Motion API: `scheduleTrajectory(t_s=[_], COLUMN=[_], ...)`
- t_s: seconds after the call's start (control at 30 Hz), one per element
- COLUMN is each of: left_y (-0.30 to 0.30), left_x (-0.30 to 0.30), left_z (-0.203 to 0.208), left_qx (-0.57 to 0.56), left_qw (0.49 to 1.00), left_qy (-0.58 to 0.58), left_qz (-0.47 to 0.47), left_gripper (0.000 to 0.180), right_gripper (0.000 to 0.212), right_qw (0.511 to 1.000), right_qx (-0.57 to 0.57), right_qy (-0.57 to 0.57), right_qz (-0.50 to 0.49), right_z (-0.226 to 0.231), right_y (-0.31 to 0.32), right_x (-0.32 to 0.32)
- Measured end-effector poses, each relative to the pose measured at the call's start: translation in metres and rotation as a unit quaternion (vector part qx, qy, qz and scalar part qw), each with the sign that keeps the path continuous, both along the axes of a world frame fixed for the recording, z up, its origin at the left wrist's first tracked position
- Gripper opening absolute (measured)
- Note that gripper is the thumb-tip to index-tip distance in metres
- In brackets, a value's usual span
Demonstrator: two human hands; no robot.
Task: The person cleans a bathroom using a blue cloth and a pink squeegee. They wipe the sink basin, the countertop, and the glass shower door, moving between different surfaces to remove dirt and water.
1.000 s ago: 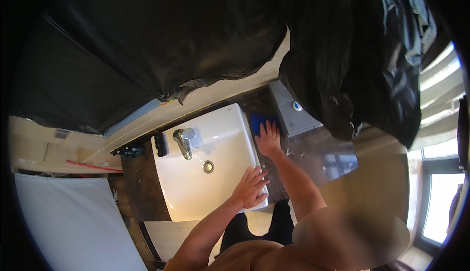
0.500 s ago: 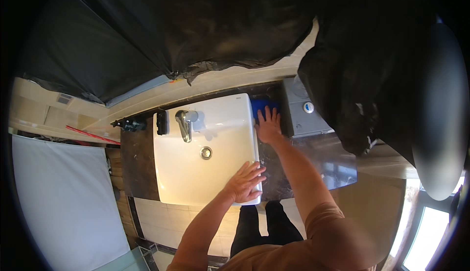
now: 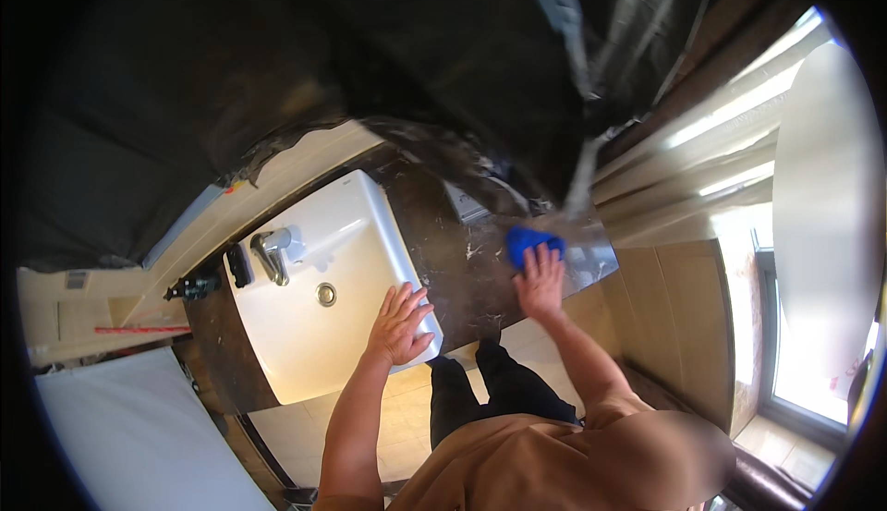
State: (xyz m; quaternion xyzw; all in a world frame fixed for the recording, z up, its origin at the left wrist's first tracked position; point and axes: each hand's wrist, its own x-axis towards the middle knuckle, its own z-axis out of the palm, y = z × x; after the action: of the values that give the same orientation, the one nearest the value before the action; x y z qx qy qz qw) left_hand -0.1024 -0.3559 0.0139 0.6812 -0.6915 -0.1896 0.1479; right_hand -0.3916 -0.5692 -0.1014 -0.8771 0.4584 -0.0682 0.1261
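Blue cloth (image 3: pixel 524 242) moved rightward, right fingers (image 3: pixel 543 264) apart atop, left fingers (image 3: pixel 399 303) apart on sink (image 3: pixel 296 335), tiny unreadable mark (image 3: pixel 347 182)

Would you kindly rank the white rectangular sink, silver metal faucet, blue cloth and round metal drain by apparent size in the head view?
1. Sink
2. Faucet and blue cloth: too alike to rank; the right hand partly covers the cloth
3. Drain

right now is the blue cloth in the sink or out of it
Out: the blue cloth lies on the dark counter, right of the white sink, partly under the right hand.
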Motion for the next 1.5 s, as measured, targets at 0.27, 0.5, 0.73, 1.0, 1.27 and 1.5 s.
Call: scheduleTrajectory(t_s=[0.27,0.5,0.73,1.0,1.27,1.5], left_y=[-0.006,-0.007,-0.005,-0.005,-0.004,-0.002], left_x=[-0.002,-0.004,-0.005,-0.004,-0.002,0.0], left_z=[0.002,0.0,-0.004,-0.005,-0.007,-0.014], left_qx=[-0.005,-0.002,-0.004,-0.003,-0.001,-0.003], left_qw=[1.0,0.999,0.999,0.999,0.999,0.999], left_qy=[-0.01,-0.033,-0.042,-0.038,-0.036,-0.023], left_qz=[-0.022,-0.031,-0.028,-0.028,-0.025,-0.029], left_gripper=[0.056,0.054,0.054,0.055,0.056,0.056], right_gripper=[0.084,0.074,0.067,0.072,0.07,0.054], right_qw=[0.964,0.975,0.987,0.992,0.995,0.999], right_qx=[0.063,0.045,0.072,0.02,0.049,0.032], right_qy=[0.129,-0.008,-0.009,0.018,0.012,-0.044], right_qz=[-0.223,0.218,0.144,-0.123,-0.085,-0.005], right_z=[-0.003,0.026,0.022,0.022,0.02,-0.008], right_y=[-0.09,0.026,0.013,-0.064,-0.032,-0.23], right_x=[0.051,0.085,-0.039,-0.112,-0.105,-0.023])
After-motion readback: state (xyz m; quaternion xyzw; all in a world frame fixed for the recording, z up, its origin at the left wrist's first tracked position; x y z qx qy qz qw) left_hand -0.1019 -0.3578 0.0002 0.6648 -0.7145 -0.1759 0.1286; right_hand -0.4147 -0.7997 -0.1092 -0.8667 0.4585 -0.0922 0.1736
